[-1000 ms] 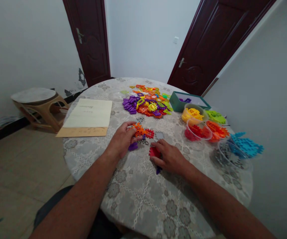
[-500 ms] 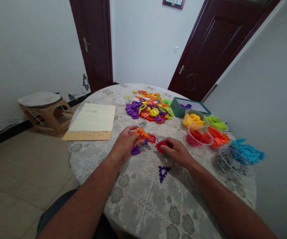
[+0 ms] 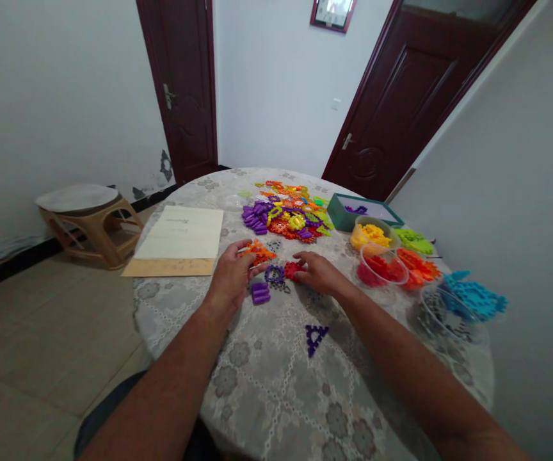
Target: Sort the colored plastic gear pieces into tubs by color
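My left hand (image 3: pixel 233 269) is closed around several orange toothed building pieces (image 3: pixel 258 252), held just above the table. My right hand (image 3: pixel 319 273) has its fingertips closed on a red building piece (image 3: pixel 292 271), low over the tablecloth; the fingers partly cover it. Between the hands lies a dark purple ring piece (image 3: pixel 274 274), with grey pieces (image 3: pixel 281 287) beside it. Purple tube pieces (image 3: pixel 260 293) rest close to my left wrist. Nearer to me lies a purple triangle piece (image 3: pixel 315 339) on its own.
A mixed heap of pieces (image 3: pixel 288 214) spreads across the far side. On the right stand a green box (image 3: pixel 341 214), a tub of yellow pieces (image 3: pixel 372 236), a tub of red ones (image 3: pixel 383 266) and blue pieces (image 3: pixel 478 296). Papers (image 3: pixel 180 234) lie left; a stool (image 3: pixel 89 224) stands beyond.
My right hand has moved left and slightly away from me with red at its fingertips. My left hand has shifted a little left with the orange pieces, uncovering the purple ring and tubes.
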The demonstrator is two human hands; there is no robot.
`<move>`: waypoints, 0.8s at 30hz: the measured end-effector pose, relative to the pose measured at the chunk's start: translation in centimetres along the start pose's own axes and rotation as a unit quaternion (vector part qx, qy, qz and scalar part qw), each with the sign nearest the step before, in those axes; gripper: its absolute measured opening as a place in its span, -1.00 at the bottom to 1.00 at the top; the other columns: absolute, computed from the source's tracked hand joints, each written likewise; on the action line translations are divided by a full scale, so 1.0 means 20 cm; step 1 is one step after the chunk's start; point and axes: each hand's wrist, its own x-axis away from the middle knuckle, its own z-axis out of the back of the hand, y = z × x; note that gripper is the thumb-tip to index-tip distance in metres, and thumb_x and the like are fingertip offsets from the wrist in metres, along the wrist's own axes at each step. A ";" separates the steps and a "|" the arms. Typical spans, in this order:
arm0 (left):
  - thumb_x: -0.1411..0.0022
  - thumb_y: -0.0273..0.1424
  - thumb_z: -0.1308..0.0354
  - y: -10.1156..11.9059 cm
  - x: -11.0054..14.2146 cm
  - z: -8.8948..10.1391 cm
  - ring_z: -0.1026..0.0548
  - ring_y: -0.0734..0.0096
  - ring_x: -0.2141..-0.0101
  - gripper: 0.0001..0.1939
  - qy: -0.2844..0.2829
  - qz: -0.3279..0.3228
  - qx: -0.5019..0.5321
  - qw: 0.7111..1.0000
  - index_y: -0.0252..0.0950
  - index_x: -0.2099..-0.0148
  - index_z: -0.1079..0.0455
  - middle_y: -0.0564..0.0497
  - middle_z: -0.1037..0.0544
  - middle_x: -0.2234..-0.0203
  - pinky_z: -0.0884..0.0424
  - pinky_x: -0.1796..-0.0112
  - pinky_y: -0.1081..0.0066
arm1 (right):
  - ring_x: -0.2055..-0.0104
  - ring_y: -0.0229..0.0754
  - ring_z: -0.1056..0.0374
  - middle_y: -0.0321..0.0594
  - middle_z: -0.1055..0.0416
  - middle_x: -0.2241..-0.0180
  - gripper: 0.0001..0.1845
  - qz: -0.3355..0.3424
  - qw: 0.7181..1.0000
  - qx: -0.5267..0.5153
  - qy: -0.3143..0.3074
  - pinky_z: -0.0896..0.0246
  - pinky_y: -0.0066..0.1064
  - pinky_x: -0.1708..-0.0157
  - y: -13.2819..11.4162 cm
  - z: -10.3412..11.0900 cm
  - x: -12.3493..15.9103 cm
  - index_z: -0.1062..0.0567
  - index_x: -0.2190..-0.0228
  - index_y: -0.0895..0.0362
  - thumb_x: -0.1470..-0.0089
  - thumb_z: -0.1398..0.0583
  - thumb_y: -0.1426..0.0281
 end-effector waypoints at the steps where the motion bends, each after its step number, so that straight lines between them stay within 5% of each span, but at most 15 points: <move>1: -0.11 -0.55 -0.27 0.00 0.00 0.00 -0.66 0.35 0.23 -0.56 0.000 0.003 0.000 1.000 -0.27 -0.06 -0.38 -0.07 -0.64 0.17 -0.65 0.21 0.29 | 0.04 -0.03 -0.47 0.00 -0.55 -0.01 -0.47 -0.001 1.000 -0.002 -0.003 -0.31 -0.28 0.04 0.01 -0.01 -0.01 -0.52 -0.13 0.15 -0.11 -0.34 0.41; 5: -0.14 -0.54 -0.25 0.00 0.00 0.00 -0.66 0.36 0.23 -0.59 0.000 0.003 0.000 1.000 -0.28 -0.06 -0.39 -0.07 -0.63 0.19 -0.65 0.22 0.30 | 0.14 -0.06 -0.47 -0.09 -0.58 0.11 -0.62 -0.028 0.998 -0.005 -0.051 -0.29 -0.33 0.15 0.01 -0.01 -0.02 -0.60 0.02 0.14 -0.09 -0.34 0.38; 15: -0.14 -0.51 -0.30 0.01 -0.01 0.00 -0.66 0.35 0.22 -0.61 -0.010 -0.013 -0.021 1.000 -0.29 -0.04 -0.42 -0.07 -0.63 0.17 -0.68 0.22 0.31 | 0.15 -0.10 -0.38 -0.15 -0.50 0.18 -0.86 -0.017 1.000 0.012 0.004 -0.20 -0.35 0.16 -0.07 0.03 0.12 -0.53 0.24 0.14 -0.14 -0.32 0.37; 24: -0.16 -0.52 -0.27 0.00 0.00 -0.02 -0.65 0.34 0.21 -0.60 -0.007 -0.003 -0.036 0.999 -0.29 -0.07 -0.41 -0.11 -0.63 0.14 -0.66 0.27 0.36 | 0.05 -0.02 -0.43 -0.01 -0.54 0.04 -0.63 -0.033 0.999 0.015 -0.034 -0.25 -0.31 0.07 -0.03 0.03 0.04 -0.57 0.05 0.18 -0.11 -0.35 0.33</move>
